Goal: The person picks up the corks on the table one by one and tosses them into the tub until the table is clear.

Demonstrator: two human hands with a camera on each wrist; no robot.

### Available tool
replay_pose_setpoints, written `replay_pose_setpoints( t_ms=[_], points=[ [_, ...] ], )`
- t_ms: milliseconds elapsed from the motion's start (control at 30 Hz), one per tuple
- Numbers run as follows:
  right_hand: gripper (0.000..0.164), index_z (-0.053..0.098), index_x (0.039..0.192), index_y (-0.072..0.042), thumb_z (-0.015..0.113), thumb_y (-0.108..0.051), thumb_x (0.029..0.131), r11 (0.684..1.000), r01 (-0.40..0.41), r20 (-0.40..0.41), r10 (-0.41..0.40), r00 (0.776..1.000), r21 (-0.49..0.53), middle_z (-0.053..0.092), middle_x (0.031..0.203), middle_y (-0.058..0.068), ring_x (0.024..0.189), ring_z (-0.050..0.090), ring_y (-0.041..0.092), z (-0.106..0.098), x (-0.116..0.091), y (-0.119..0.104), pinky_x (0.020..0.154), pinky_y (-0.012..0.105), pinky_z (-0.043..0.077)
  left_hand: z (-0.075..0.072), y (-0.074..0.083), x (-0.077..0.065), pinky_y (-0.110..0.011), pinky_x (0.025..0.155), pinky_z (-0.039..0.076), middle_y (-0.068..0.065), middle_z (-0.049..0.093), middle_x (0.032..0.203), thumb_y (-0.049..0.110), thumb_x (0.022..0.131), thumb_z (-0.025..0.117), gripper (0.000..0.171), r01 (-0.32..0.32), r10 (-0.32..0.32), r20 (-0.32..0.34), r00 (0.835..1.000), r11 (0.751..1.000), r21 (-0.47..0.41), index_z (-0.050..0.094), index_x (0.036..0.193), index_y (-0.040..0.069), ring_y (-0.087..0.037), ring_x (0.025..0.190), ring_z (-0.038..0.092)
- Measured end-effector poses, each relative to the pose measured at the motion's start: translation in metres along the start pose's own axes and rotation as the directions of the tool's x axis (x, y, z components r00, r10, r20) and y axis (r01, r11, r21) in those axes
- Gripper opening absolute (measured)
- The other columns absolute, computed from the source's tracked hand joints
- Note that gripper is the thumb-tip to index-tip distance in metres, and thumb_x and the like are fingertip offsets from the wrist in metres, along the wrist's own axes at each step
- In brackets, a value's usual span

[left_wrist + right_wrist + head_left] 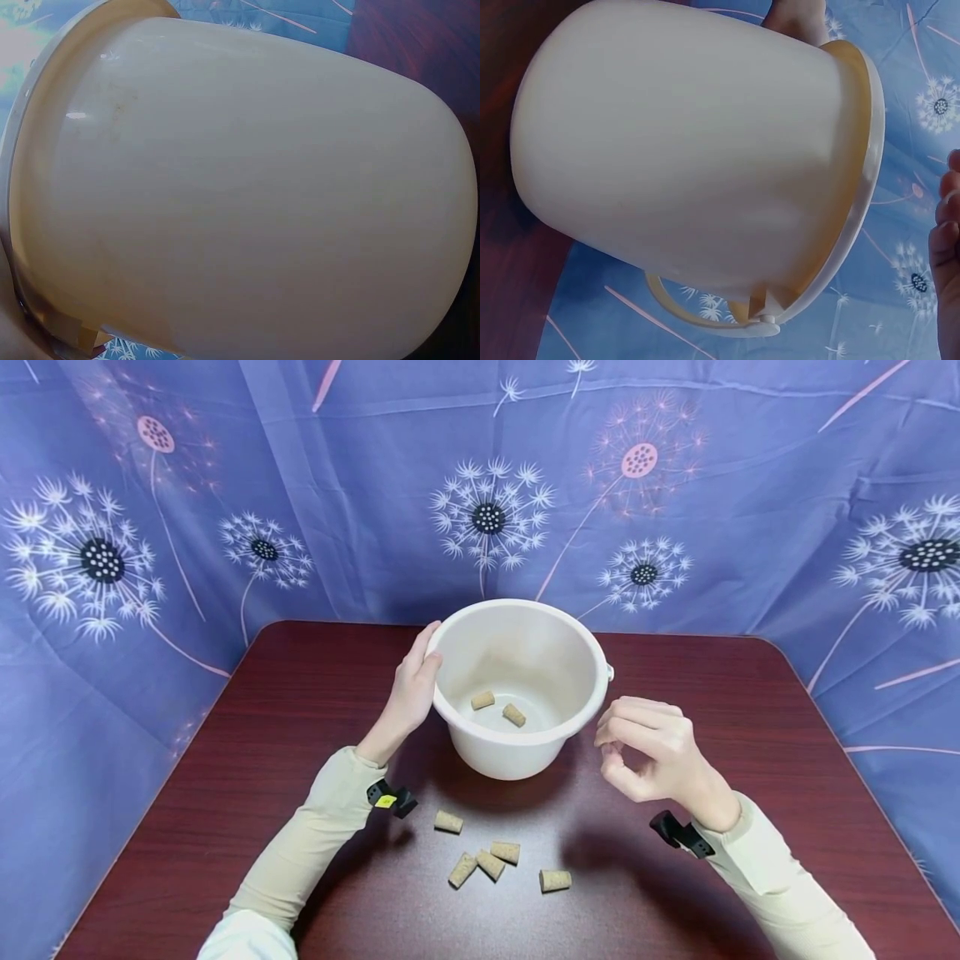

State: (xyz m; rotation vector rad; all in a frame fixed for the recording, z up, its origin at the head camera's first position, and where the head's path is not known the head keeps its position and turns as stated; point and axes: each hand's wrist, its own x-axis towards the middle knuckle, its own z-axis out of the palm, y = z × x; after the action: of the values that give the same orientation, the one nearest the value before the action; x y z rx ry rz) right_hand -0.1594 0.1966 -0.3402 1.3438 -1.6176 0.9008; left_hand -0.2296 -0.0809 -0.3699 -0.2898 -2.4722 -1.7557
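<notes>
Left hand: the left hand holds a white round plastic bucket at the left side of its rim, fingers lying close together.
Right hand: the right hand is raised just beside the bucket's right side, fingers curled and thumb bent towards them; whether the fingertips pinch anything cannot be told.
Bucket: at the middle of the table between the 2 hands, mouth up; a curved handle hangs from its rim in the right wrist view.
Corks inside: 2 tan tapered cork stoppers lie near each other on the bucket floor.
Corks outside: 5 loose cork stoppers lie in front of the bucket, 3 grouped closely in the middle, 1 nearer the bucket, 1 off to the right.
Wrists: beige long sleeves, each with a small black device; the left device bears a yellow tag.
Table: dark red-brown wood-grain table.
Backdrop: blue-violet fabric printed with white and pink dandelions.
</notes>
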Motion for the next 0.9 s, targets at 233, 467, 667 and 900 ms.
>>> replay_pose_setpoints(
  t_ms=[233,467,667,900],
  points=[
    [0.02,0.062,0.066,-0.003,0.046,-0.003,0.077,0.995,0.03,0.085,-0.038,0.996,0.097,0.058,0.064,0.002,0.059,0.053,0.013,0.0,-0.007,-0.001,0.055,0.022,0.044,0.0,0.002,0.0,-0.046,0.105,0.043,-0.01,0.039,0.152,0.015,0.099,0.034,0.051,0.006,-0.006,-0.003,1.0,1.0,0.005,0.033,0.151,0.013,-0.029,0.13,0.048],
    [0.021,0.068,0.077,-0.002,0.049,-0.008,0.084,0.99,0.039,0.187,-0.065,0.98,0.137,0.064,0.073,0.004,0.067,0.059,0.012,0.002,-0.014,-0.003,0.06,0.023,0.049,0.0,0.0,0.0,-0.046,0.104,0.043,-0.011,0.041,0.151,0.015,0.099,0.035,0.051,0.01,-0.01,-0.005,1.0,1.0,0.007,0.033,0.151,0.013,-0.03,0.129,0.049],
    [0.023,0.071,0.085,-0.003,0.051,-0.013,0.088,0.995,0.022,0.254,-0.048,0.966,0.102,0.069,0.08,0.003,0.074,0.063,0.012,0.004,-0.02,-0.007,0.066,0.026,0.053,0.0,-0.001,0.001,-0.047,0.105,0.042,-0.011,0.039,0.152,0.014,0.1,0.034,0.051,0.008,-0.008,0.006,1.0,1.0,0.002,0.032,0.151,0.013,-0.03,0.131,0.047],
    [0.022,0.071,0.094,-0.007,0.054,-0.02,0.091,0.994,-0.038,0.377,-0.004,0.926,0.103,0.07,0.088,-0.001,0.08,0.065,0.01,0.004,-0.027,-0.01,0.072,0.023,0.054,0.0,-0.001,0.001,-0.046,0.106,0.042,-0.01,0.039,0.153,0.015,0.1,0.034,0.051,0.014,-0.014,0.006,1.0,1.0,-0.01,0.032,0.151,0.013,-0.028,0.132,0.047]
  ],
)
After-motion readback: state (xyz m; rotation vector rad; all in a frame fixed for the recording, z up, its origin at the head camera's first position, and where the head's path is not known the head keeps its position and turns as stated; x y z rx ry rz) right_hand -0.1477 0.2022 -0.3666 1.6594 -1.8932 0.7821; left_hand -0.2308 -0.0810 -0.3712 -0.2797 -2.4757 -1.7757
